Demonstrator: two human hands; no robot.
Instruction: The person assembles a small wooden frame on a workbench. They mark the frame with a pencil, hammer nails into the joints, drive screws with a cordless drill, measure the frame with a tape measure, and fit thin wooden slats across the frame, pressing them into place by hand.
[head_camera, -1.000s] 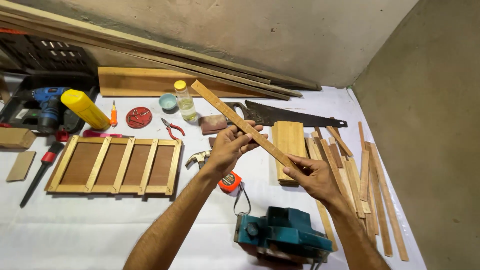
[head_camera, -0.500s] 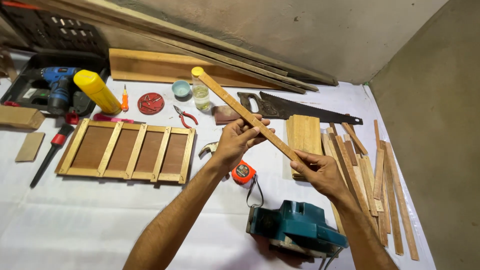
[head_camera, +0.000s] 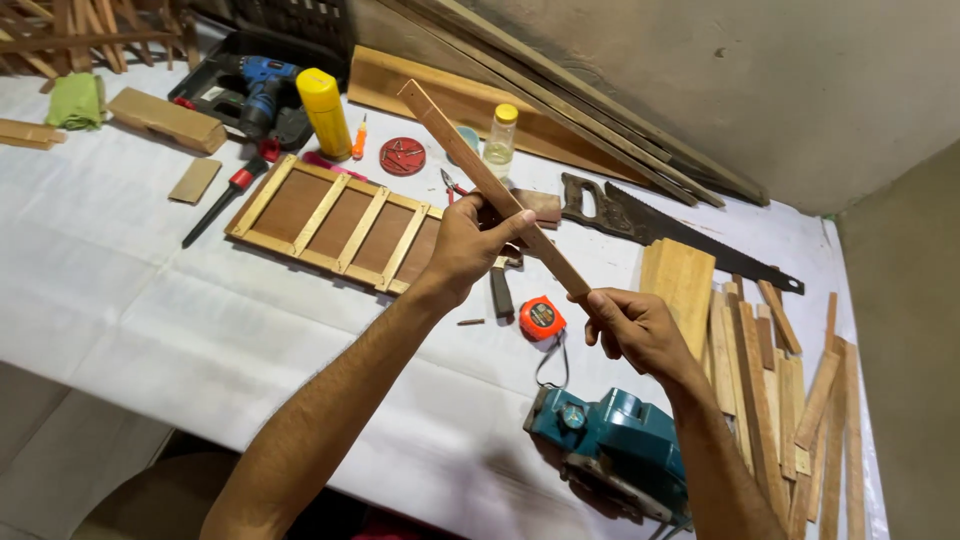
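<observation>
A teal electric planer (head_camera: 610, 450) sits idle at lower centre. Above it, the right hand (head_camera: 635, 330) pinches the near end of a long thin wooden strip (head_camera: 490, 185), the left hand (head_camera: 470, 245) clasping its middle; beyond, a slatted wooden frame (head_camera: 335, 222) lies assembled, loose wooden slats (head_camera: 780, 390) unused at right.

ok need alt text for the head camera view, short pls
Two bare hands hold a thin wooden strip slantwise above a white-covered table: the left hand grips its middle, the right hand its near end. Below lie a slatted wooden frame, an orange tape measure, a handsaw and a teal power planer.
</observation>
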